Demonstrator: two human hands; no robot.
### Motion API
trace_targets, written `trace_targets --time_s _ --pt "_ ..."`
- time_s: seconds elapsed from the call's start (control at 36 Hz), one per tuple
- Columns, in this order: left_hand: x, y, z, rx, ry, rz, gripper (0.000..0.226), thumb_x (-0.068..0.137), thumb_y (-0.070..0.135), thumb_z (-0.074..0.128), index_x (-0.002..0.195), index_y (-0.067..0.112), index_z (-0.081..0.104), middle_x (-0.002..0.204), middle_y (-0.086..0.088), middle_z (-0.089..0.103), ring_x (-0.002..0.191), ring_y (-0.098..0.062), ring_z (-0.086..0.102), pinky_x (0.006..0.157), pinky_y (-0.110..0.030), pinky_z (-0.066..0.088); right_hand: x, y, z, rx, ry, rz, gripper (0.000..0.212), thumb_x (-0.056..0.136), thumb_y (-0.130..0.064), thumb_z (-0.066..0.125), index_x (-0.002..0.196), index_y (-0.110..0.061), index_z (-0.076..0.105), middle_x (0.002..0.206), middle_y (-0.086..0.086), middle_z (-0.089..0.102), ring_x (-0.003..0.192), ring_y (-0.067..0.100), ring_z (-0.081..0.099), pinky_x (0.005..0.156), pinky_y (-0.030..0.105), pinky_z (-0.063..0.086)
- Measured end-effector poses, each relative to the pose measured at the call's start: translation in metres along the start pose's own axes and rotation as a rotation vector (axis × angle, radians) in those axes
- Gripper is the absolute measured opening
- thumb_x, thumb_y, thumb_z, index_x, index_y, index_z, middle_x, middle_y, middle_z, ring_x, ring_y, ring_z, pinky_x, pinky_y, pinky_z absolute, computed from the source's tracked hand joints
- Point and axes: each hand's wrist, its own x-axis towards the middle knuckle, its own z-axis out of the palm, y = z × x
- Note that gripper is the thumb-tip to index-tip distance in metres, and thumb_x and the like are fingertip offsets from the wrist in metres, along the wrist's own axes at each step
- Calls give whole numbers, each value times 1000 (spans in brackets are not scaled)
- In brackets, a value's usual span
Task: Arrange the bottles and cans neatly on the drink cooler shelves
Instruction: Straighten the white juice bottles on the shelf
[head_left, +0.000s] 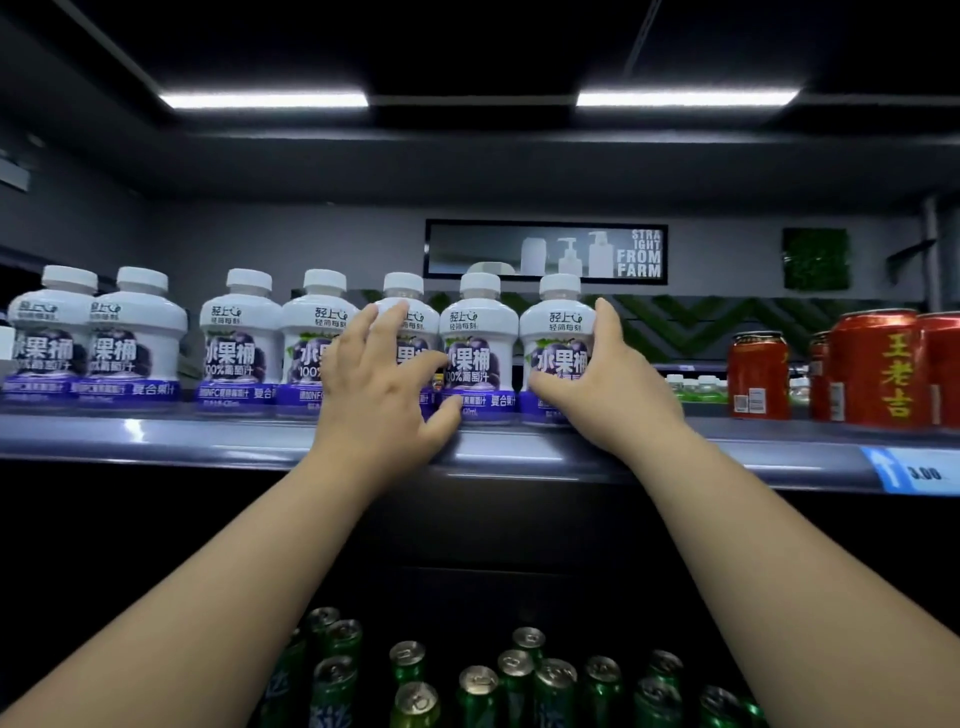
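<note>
Left hand (384, 379): mine, raised to the top shelf (208, 436). Its fingers are spread and nearly straight, laid on the front of the fifth grape-juice bottle (413, 312), and clasp nothing. The thumb is stretched right toward the foot of the sixth grape-juice bottle (478, 332); I cannot tell whether it touches.

Right hand (597, 374): mine. Its fingers curl round the right side of the seventh grape-juice bottle (558, 332) and the thumb lies across the lower front, so it grips that bottle.

Bottles, seven, counted from the left:
- All are white with white screw caps and purple grape labels.
- All stand upright in one row near the shelf's front edge.
- The four grape-juice bottles (240, 338) left of my hands stand in two close pairs with a gap between the pairs.
- The sixth and seventh stand just beside each other.

Red herbal-tea cans (878, 369): upright at the right end of the same shelf, set apart from the seventh bottle.

Price tag (924, 473): blue and white, on the shelf rail below the red cans, reading 3.00.

Green cans (519, 675): many on the shelf below, seen from above between my forearms, pull-tabs up.

Sign (639, 254): dark-framed, behind the bottles, reading "STRAIGHT FROM FARM".

Light strips (265, 100): two overhead, lit.
</note>
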Motion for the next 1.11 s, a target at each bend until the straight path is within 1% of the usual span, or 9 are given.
trace_targets --time_s 0.11,0.31,0.42,0.56,0.61,0.69,0.81,0.92,1.11 --pt "-1 -4 2 -16 4 68 56 81 58 44 116 25 72 150 -14 42 142 -37 28 110 -57 31 -3 0 1 -89 38 -38 104 83 -67 58 158 -25 -1 130 6 61 113 33 59 83 42 49" --pt "-4 -3 1 -2 -4 56 57 83 57 42 121 25 69 150 -13 44 142 -36 30 111 -54 32 -7 0 2 -164 62 -48 104 86 -69 52 159 -25 -7 134 2 59 118 29 58 77 38 41" --pt "-7 -3 -3 -17 -26 31 55 83 52 41 123 25 68 150 -13 43 139 -36 33 113 -51 30 -17 -2 3 -186 140 -139 105 84 -69 55 159 -24 -1 152 4 40 133 27 44 100 43 42" --pt "-38 -19 -14 -13 -88 -34 63 84 52 39 136 22 57 149 -15 41 137 -36 38 111 -53 34 -52 -8 13 -211 89 -241 98 86 -66 54 159 -31 -2 167 5 2 152 26 5 123 44 7" --pt "-54 -29 -20 -4 -95 -53 64 84 53 38 135 22 57 147 -14 44 135 -36 39 109 -53 34 -69 -15 21 -186 65 -273 95 87 -63 55 159 -32 2 167 5 -3 153 24 -5 122 42 -6" --pt "-63 -48 -30 0 -96 -62 63 83 53 38 132 21 59 144 -14 47 133 -36 41 106 -53 35 -86 -37 31 -109 13 -318 89 88 -57 58 159 -34 8 167 4 -1 153 21 -7 121 38 -14" --pt "-57 -82 -44 -3 -67 -74 63 80 53 40 130 20 60 140 -16 49 130 -37 43 104 -52 38 -93 -76 46 -54 -3 -372 81 89 -54 58 157 -31 22 166 4 12 153 22 3 122 37 -10" --pt "-54 -114 -56 -9 -56 -48 63 80 53 40 129 21 61 141 -14 49 130 -36 43 103 -51 37 -92 -119 66 -10 31 -424 77 81 -51 56 151 -23 40 158 8 34 147 28 23 123 42 11" --pt "-58 -181 -68 -15 -84 -42 62 81 53 39 129 20 60 138 -13 51 127 -34 45 102 -49 40 -91 -181 109 43 -29 -410 75 90 -44 63 155 -27 31 163 1 24 150 21 15 122 35 10"
